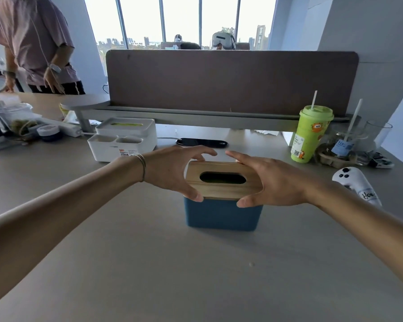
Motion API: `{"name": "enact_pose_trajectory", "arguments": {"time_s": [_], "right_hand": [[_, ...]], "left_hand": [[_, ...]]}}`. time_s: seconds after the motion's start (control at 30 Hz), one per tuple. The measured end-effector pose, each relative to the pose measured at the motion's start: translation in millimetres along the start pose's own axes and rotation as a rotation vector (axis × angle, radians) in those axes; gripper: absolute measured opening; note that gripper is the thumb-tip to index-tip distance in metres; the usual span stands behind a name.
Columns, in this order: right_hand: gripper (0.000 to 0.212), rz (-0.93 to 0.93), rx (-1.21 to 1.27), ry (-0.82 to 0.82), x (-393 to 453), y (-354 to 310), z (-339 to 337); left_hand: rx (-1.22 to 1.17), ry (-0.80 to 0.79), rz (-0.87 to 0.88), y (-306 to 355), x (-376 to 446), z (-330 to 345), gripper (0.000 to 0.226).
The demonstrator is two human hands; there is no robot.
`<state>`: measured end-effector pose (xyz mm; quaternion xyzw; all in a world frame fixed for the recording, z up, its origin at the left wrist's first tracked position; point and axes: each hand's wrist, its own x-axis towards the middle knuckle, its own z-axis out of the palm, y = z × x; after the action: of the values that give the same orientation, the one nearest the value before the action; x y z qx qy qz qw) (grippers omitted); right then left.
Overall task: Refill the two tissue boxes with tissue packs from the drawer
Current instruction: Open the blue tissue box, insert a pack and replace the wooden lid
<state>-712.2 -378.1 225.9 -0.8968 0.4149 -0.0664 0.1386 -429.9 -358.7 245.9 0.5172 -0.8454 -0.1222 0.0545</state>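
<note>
On the grey desk (126, 263) straight ahead of you, a blue rectangular tissue box (222, 216) is standing upright under a pale wooden lid with an oval slot (222, 180). You are gripping that lid at both ends: your left hand (172, 169) is curling round its left edge, thumb at the near corner and fingers over the far side, while your right hand (275, 180) is clamping the right edge the same way. Whether the lid is seated or lifting off cannot be told, and the slot is showing only darkness.

Farther back to your left, a white plastic tissue box with a slotted lid and two small front compartments (122, 138) is sitting on the desk; something yellow-green is showing through its slot, and the compartments are looking bare.

To your right, a green lidded cup with a white straw and cartoon tiger prints (310, 135) is standing beside clear glass jars (358, 140), one holding a straw. A white handheld controller with black buttons (354, 184) is lying just beyond your right forearm. A black flat pad (201, 142) is resting behind the blue box.

A brown fabric partition (230, 82) is closing off the desk's far edge. A person in a pink shirt (33, 40) is leaning over the desk at far left, and tall windows (179, 19) are showing a bright city skyline.
</note>
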Motion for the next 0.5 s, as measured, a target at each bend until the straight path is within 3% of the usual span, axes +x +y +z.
{"name": "enact_pose_trajectory", "arguments": {"time_s": [0.33,0.5], "right_hand": [[0.109,-0.030,0.021,0.044,3,6,3],[0.067,-0.060,0.100,0.026,6,10,6]], "left_hand": [[-0.016,0.019,0.006,-6,5,4,0.099],[-0.030,-0.002,0.041,-4,7,4,0.075]]}}
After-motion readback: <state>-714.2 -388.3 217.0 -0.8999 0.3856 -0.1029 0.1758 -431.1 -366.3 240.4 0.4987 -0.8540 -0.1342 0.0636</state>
